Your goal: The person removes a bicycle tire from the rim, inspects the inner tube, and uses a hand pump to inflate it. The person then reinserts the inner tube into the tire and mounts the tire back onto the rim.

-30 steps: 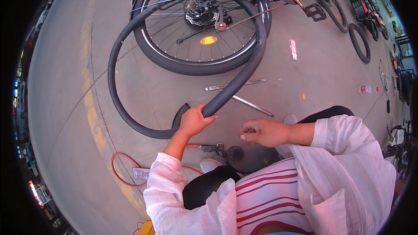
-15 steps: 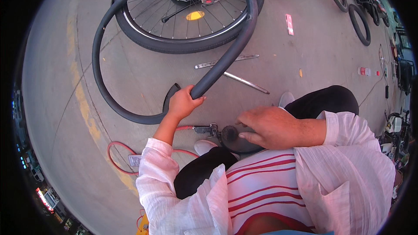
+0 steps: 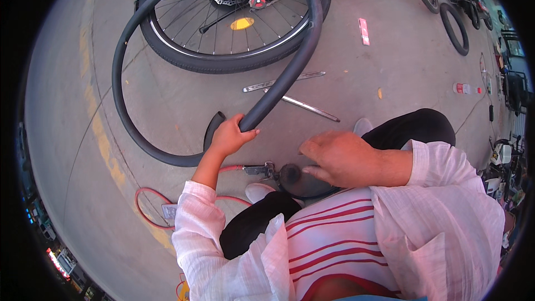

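My left hand (image 3: pixel 227 136) is closed around a dark inflated inner tube (image 3: pixel 283 81), which curves up over the bicycle wheel and back in a wide loop. Beside that hand, a short curved black end (image 3: pixel 213 129) sticks up next to the loop. My right hand (image 3: pixel 340 159) hovers in front of my body, thumb apart from the curled, slightly blurred fingers, with nothing visible between them. Just left of it sits a round dark knurled part (image 3: pixel 290 175), close to a metal fitting (image 3: pixel 257 170) on a red hose (image 3: pixel 153 190).
The bicycle wheel (image 3: pixel 223 62) lies ahead. Two metal tire levers, one nearer (image 3: pixel 309 108) and one farther (image 3: pixel 301 79), rest on the concrete. Farther right are a pink-red packet (image 3: pixel 364 31), a loose tire (image 3: pixel 454 29) and a bottle (image 3: pixel 465 88).
The view has shifted slightly, so the scene sits a little further left. My left hand keeps its grip on the inner tube, and my right hand has barely moved.
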The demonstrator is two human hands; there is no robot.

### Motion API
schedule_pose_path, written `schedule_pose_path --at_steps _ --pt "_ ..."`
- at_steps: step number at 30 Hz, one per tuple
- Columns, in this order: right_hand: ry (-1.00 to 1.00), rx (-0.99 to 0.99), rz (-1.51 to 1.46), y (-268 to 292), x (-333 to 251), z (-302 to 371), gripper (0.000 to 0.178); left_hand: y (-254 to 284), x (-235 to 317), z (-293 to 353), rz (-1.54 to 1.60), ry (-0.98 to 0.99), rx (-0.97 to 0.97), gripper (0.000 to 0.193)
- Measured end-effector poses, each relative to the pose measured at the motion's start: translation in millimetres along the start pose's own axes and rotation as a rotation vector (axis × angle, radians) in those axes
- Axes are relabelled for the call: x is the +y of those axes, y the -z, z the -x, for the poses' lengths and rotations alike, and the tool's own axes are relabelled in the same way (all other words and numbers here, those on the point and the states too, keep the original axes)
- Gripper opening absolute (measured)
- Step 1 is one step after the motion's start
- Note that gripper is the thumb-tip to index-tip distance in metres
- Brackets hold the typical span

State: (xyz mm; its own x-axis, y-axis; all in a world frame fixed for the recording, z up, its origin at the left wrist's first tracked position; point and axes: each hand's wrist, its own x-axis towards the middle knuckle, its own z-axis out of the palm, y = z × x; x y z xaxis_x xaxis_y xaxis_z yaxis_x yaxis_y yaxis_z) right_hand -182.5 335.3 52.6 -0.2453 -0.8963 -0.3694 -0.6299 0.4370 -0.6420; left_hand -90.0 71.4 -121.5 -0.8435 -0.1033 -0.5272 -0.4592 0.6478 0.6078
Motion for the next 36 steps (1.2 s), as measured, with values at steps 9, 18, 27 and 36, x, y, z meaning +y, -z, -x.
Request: schedule_pose_path --at_steps 9,18,27,36 --pt "-0.031 -0.083 0.011 3 -7 -4 0.031 4 5 5 0.089 -0.022 -0.073 0.056" --pt "-0.017 -0.090 0.017 1 -7 -2 0.029 1 2 3 0.088 -0.026 -0.076 0.056" --pt "-0.022 -0.107 0.034 1 -6 -2 0.028 -4 19 10 -0.198 -0.011 0.121 0.047" --pt "-0.007 -0.106 0.043 -1 -5 -2 0.030 -8 15 12 -0.304 -0.016 0.249 0.038"
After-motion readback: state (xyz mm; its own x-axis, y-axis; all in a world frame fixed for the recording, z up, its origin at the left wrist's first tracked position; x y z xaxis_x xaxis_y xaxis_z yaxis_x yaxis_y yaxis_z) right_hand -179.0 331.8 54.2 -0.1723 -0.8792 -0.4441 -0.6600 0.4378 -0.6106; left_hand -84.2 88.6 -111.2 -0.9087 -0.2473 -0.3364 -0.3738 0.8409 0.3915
